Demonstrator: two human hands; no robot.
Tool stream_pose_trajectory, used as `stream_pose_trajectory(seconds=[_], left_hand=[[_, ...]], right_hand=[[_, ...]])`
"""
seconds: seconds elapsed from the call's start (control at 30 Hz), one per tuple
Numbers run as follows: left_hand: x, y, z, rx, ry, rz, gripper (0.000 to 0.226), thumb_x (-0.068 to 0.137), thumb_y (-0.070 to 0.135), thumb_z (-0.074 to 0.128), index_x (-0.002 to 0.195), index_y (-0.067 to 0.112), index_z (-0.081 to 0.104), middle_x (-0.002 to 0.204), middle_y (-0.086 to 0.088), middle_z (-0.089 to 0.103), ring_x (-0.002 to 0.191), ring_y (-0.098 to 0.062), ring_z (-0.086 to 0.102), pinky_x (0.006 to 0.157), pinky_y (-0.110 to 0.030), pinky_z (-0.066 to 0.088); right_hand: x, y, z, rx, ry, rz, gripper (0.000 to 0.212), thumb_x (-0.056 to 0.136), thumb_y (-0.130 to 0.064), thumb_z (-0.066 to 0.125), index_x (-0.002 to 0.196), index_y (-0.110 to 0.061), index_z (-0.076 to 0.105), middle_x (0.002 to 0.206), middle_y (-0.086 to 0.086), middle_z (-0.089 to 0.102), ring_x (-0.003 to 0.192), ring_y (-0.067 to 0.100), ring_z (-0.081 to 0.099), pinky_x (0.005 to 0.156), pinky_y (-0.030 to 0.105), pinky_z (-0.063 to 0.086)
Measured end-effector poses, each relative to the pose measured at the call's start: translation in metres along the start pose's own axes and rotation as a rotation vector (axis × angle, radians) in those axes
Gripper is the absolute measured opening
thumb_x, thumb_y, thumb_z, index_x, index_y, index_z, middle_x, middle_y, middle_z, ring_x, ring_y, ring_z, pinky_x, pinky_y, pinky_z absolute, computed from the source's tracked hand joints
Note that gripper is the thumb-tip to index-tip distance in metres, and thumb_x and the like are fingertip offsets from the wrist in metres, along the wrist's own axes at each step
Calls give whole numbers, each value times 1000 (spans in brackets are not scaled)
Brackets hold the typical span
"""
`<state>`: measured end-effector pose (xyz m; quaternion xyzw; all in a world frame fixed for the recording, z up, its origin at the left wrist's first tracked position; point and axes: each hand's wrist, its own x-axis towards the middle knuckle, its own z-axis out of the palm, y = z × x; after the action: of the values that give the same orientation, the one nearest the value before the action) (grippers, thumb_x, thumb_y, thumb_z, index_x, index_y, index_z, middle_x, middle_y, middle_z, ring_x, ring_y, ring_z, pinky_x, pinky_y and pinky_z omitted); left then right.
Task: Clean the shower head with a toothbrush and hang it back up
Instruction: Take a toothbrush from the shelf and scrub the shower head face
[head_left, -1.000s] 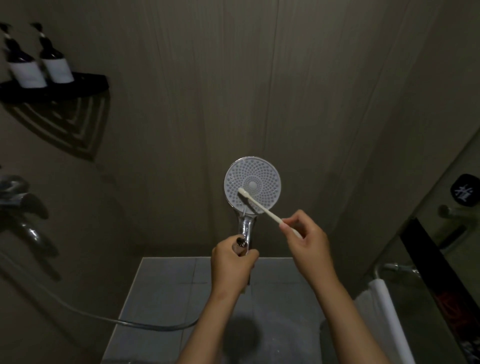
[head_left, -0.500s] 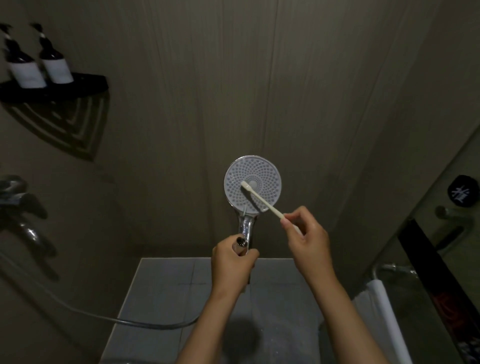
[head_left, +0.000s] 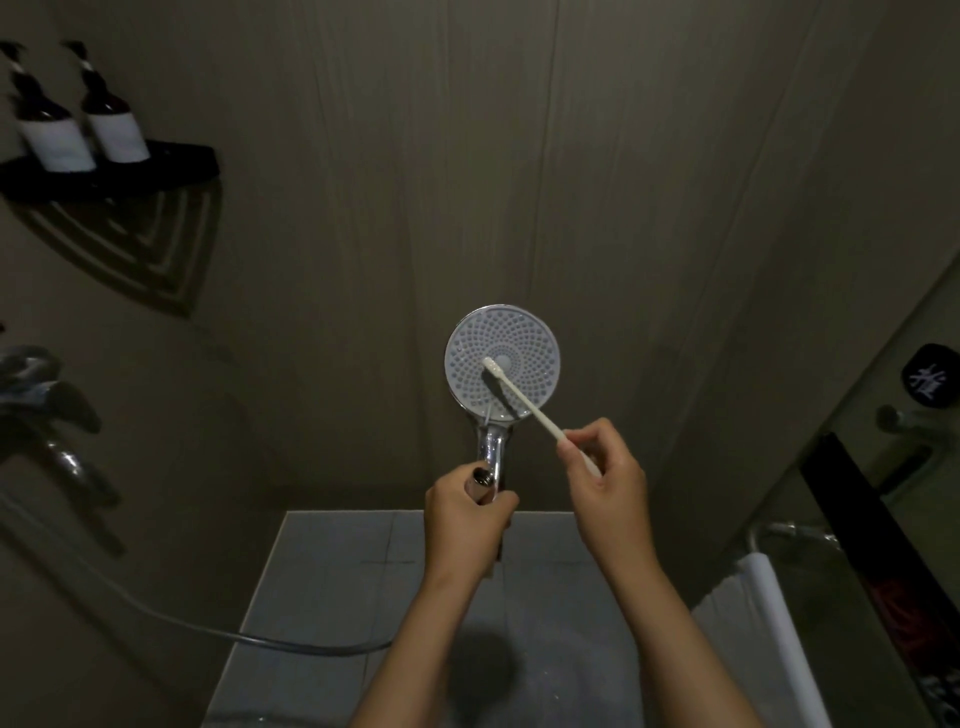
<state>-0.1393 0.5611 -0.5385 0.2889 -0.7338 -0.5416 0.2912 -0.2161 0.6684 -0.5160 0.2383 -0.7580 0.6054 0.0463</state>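
left hand (head_left: 467, 512) gripping shower head (head_left: 503, 362) handle, face toward camera | right hand (head_left: 608, 480) pinching white toothbrush (head_left: 524, 402), bristles pressing near face centre | hose (head_left: 208, 631) trailing left

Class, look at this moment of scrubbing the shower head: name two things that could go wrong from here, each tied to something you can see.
1. The right hand pinches the thin white toothbrush near its far end, so the bristles could skid off the round grey nozzle face of the shower head.
2. The left hand alone grips the chrome handle; the trailing grey hose might tug it loose.
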Motion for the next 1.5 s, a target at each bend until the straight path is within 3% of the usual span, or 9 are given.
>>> stream_pose_trajectory(seconds=[0.17, 0.33, 0.4, 0.53, 0.73, 0.9, 1.07, 1.33, 1.5], left_hand=[[-4, -5, 2, 55, -32, 30, 26, 63, 6, 63, 52, 17, 41, 48, -2, 45, 48, -14, 46, 46, -33, 39], [-5, -4, 5, 81, -36, 69, 18, 57, 16, 59, 53, 16, 42, 49, 0, 45, 49, -14, 44, 49, -43, 44], [-5, -5, 3, 73, -42, 55, 18, 58, 15, 60, 53, 16, 43, 49, -1, 47, 49, -15, 45, 48, -42, 43], [-2, -6, -2, 39, -24, 20, 21, 62, 8, 62, 52, 14, 45, 48, -5, 50, 47, -17, 50, 46, -33, 41], [0, -8, -3, 77, -1, 51, 21, 60, 10, 61, 53, 7, 42, 48, -12, 48, 47, -16, 48, 44, -33, 40], [-4, -9, 5, 102, -45, 73, 20, 58, 12, 63, 55, 7, 44, 51, -14, 51, 48, -19, 49, 46, -41, 45], [-5, -14, 7, 71, -51, 35, 20, 56, 16, 61, 55, 6, 44, 48, -13, 52, 47, -18, 50, 46, -43, 45], [0, -12, 6, 70, -55, 36, 21, 57, 15, 61, 55, 6, 43, 45, -4, 50, 46, -23, 54, 45, -39, 44], [-5, -8, 10, 104, -123, 84, 13, 57, 13, 61, 53, 13, 49, 47, -2, 53, 49, -25, 58, 46, -35, 45]], right_hand=[[2, 0, 5, -31, -49, 25, 21, 89, -17, 60, 71, -22, 52, 56, -12, 53, 53, 0, 47, 50, 15, 34], [10, -7, 14, -41, -58, 9, 14, 88, -19, 61, 75, -21, 54, 68, -5, 61, 66, 14, 59, 60, 35, 47], [10, -9, 16, -30, -56, 8, 13, 88, -20, 60, 77, -19, 55, 68, -4, 60, 66, 13, 58, 60, 35, 47], [3, -12, 13, 81, 8, 18, 15, 91, -13, 58, 76, -11, 54, 60, -6, 51, 52, -1, 46, 49, 14, 36], [2, -8, 7, 66, 12, 24, 19, 90, -13, 59, 73, -13, 53, 58, -6, 48, 51, -1, 43, 47, 12, 34], [13, -13, 16, 33, 27, 15, 18, 89, -16, 61, 72, -15, 53, 67, 1, 60, 63, 11, 55, 55, 25, 42], [10, -10, 12, 111, 101, 40, 15, 89, -13, 61, 75, -13, 56, 67, -6, 57, 60, 0, 50, 54, 14, 38], [2, -2, 10, 62, 134, 76, 18, 89, -12, 60, 73, -12, 54, 61, -5, 52, 55, 0, 47, 50, 14, 36], [14, -11, 16, 33, 181, 64, 16, 88, -18, 61, 74, -12, 56, 68, -3, 59, 67, 14, 55, 62, 33, 45]])
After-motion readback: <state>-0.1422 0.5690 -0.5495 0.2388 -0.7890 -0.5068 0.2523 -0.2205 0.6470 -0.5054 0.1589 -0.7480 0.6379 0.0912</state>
